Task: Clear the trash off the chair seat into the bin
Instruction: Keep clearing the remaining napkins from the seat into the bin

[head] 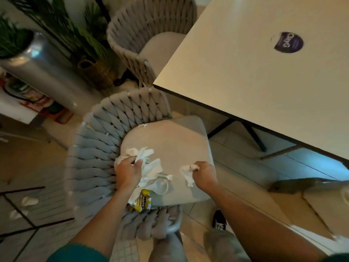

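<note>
A: We start at the hands. Our left hand (129,170) pinches a crumpled white napkin (140,152) at the back of the chair seat (175,137). Our right hand (204,172) is curled round a second crumpled napkin (186,174) near the seat's front edge. Both are loaded, not free.

B: What remains on the seat?

A: Between the hands we see more tissue (154,168), a white plastic fork (168,177), a clear plastic lid (160,186) and a yellow snack wrapper (144,202) at the seat's near edge, beside the woven armrest (151,222). One small scrap (142,126) lies at the far back of the cushion.

B: Failure modes?

A: We judge three. First, with both hands already full, gathering the fork or lid may loosen a napkin, and it would drop to the floor, where two white scraps (22,207) already lie. Second, the wrapper sits at the cushion's edge; a careless sweep could push it into the gap by the weave. Third, we see no bin, so the carry is of unknown length and light tissue may slip out.

B: Legible writing?

A: The wrapper shows dark lettering, partly hidden; we cannot read it whole. A round dark sticker (289,42) on the bench (245,72) bears white text, too blurred to state.
</note>
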The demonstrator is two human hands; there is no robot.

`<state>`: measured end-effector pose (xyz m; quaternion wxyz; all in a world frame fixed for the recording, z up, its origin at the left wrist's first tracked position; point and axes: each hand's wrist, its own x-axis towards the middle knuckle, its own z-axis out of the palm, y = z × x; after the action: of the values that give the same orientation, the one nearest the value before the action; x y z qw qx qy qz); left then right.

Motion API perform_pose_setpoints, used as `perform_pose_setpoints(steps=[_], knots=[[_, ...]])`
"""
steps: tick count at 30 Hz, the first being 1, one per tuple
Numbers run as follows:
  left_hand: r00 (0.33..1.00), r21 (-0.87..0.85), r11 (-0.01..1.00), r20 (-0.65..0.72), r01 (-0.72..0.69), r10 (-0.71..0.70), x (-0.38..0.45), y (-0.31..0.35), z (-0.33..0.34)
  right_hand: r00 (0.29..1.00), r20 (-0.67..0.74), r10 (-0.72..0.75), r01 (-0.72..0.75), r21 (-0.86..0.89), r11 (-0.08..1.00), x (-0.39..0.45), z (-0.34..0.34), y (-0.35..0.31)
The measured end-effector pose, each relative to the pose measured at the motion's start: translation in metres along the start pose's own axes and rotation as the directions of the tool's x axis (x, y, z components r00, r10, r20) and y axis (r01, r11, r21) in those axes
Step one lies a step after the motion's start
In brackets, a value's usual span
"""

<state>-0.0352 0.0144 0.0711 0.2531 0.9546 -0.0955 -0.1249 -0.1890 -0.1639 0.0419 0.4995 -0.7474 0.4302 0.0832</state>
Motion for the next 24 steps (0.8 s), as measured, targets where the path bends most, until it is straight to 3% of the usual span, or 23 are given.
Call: perform_pose_setpoints(steps=[5,12,19,24], knots=[[0.998,-0.027,0.999,0.044,-0.039,0.040,-0.033,0.035,0.007,0.997,-0.067,0.048,-0.051,-0.037,0.998,-0.035,-0.054,0.025],[0.946,-0.068,0.981,0.260,-0.183,0.194,-0.072,0.107,0.048,0.949,-0.246,0.198,-0.168,0.137,0.976,-0.070,-0.115,0.067],[0.784,-0.144,0.888,0.424,-0.436,0.454,-0.124,0.190,0.099,0.854,-0.383,0.351,-0.227,0.333,0.915,-0.109,-0.165,0.130],[0.652,-0.159,0.846,0.570,-0.510,0.500,-0.166,0.250,0.145,0.756,-0.514,0.405,-0.230,0.371,0.900,-0.135,-0.206,0.187]])
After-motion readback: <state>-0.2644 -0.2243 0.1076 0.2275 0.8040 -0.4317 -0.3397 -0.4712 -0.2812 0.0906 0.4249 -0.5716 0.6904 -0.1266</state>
